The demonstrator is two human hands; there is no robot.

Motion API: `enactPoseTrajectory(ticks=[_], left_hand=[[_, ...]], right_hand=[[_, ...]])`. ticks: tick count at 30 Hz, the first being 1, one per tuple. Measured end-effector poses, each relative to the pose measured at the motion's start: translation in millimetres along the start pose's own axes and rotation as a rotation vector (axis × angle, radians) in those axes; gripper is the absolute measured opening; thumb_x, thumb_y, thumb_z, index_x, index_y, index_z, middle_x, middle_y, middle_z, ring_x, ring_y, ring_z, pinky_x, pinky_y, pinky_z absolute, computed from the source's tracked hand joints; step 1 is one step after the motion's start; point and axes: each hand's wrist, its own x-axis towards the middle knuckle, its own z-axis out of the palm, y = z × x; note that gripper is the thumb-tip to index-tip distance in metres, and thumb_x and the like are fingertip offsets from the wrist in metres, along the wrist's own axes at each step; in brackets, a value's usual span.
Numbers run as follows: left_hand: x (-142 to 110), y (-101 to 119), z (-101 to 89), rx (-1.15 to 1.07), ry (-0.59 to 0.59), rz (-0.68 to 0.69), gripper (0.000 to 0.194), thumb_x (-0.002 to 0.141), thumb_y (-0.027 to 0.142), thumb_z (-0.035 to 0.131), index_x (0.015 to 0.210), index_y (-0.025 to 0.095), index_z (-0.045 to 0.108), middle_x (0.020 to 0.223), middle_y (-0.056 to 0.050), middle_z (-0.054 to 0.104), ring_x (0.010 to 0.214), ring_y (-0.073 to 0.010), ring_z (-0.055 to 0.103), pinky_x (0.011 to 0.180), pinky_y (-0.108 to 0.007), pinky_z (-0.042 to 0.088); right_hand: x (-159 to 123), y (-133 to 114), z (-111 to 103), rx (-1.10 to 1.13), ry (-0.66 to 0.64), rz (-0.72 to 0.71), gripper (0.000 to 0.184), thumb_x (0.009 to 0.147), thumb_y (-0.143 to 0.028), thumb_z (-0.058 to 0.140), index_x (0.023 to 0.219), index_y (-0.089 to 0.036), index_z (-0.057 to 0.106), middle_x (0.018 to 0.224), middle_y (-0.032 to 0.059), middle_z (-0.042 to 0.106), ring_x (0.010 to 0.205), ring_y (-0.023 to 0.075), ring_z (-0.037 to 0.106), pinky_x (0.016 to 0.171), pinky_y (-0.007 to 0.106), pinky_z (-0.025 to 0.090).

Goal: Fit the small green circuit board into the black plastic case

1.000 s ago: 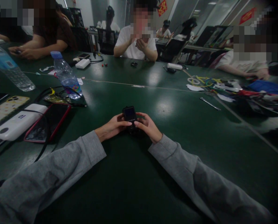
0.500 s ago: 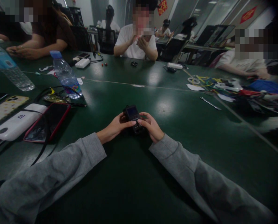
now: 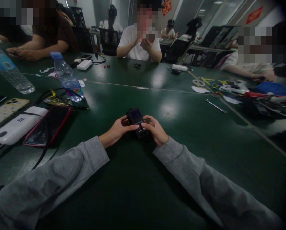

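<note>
Between my two hands is a small black handheld device [image 3: 136,117] with a dark screen at its top and buttons below. My left hand [image 3: 116,130] grips its left side, the thumb lying on the button area. From the right, my right hand [image 3: 156,129] holds the other edge, and its thumb rests on the buttons near the left thumb. The fingers behind the device are partly hidden. Both forearms, in grey sleeves, reach in over the dark green table [image 3: 123,185].
To my left lie a red-edged phone [image 3: 49,126], a white power bank [image 3: 18,126], a patterned phone case [image 3: 7,111] and cables. Two water bottles [image 3: 67,78] [image 3: 11,70] stand behind. At right are a wrench [image 3: 216,106] and tangled cables [image 3: 219,84]. Several people sit around.
The device has tilted and shifted slightly right in my hands since a second ago, and both thumbs moved with it. Over the last half second it has stayed almost still.
</note>
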Motion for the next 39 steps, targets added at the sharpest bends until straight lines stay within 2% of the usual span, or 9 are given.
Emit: enactPoseTrajectory(ticks=[8, 15, 24, 31, 39], left_hand=[[-1.3, -2.6, 0.9, 0.077, -0.008, 0.029, 0.060, 0.064, 0.017, 0.083, 0.121, 0.016, 0.062, 0.124, -0.011, 0.064, 0.117, -0.0240, 0.057, 0.107, -0.044, 0.037], [-0.5, -4.6, -1.4, 0.114, -0.021, 0.059, 0.061, 0.064, 0.018, 0.083, 0.121, 0.017, 0.061, 0.123, -0.010, 0.064, 0.116, -0.0234, 0.058, 0.107, -0.044, 0.037], [-1.1, 1.9, 2.5, 0.045, -0.022, 0.029, 0.060, 0.065, 0.019, 0.081, 0.122, 0.015, 0.061, 0.129, -0.013, 0.060, 0.125, -0.0264, 0.053, 0.110, -0.046, 0.033], [-2.0, -0.9, 1.9, 0.009, 0.008, 0.040, 0.058, 0.065, 0.016, 0.080, 0.121, 0.014, 0.062, 0.125, -0.012, 0.062, 0.124, -0.0268, 0.054, 0.111, -0.045, 0.033], [0.8, -5.7, 0.7, 0.040, 0.023, 0.072, 0.055, 0.066, 0.018, 0.080, 0.118, 0.015, 0.063, 0.124, -0.011, 0.064, 0.121, -0.0252, 0.056, 0.110, -0.044, 0.035]], right_hand=[[0.5, -0.4, 1.4, 0.044, -0.008, -0.030, 0.048, 0.061, -0.036, 0.084, 0.087, -0.024, 0.046, 0.078, -0.0056, 0.058, 0.066, 0.0109, 0.057, 0.062, 0.026, 0.047], [1.0, 1.1, 0.4, 0.030, -0.032, -0.067, 0.046, 0.062, -0.035, 0.084, 0.085, -0.024, 0.046, 0.080, -0.0048, 0.055, 0.070, 0.0115, 0.055, 0.064, 0.027, 0.045], [0.5, 1.8, 0.3, 0.046, -0.030, -0.063, 0.046, 0.063, -0.035, 0.084, 0.084, -0.023, 0.045, 0.079, -0.0051, 0.056, 0.069, 0.0110, 0.055, 0.064, 0.027, 0.045], [1.4, 3.2, 0.8, 0.039, -0.048, -0.106, 0.046, 0.062, -0.033, 0.084, 0.085, -0.024, 0.046, 0.082, -0.0043, 0.057, 0.074, 0.0121, 0.057, 0.069, 0.028, 0.047], [0.8, 4.6, 0.8, 0.031, -0.065, -0.121, 0.045, 0.064, -0.035, 0.084, 0.085, -0.024, 0.045, 0.080, -0.0049, 0.056, 0.072, 0.0116, 0.056, 0.069, 0.028, 0.047]])
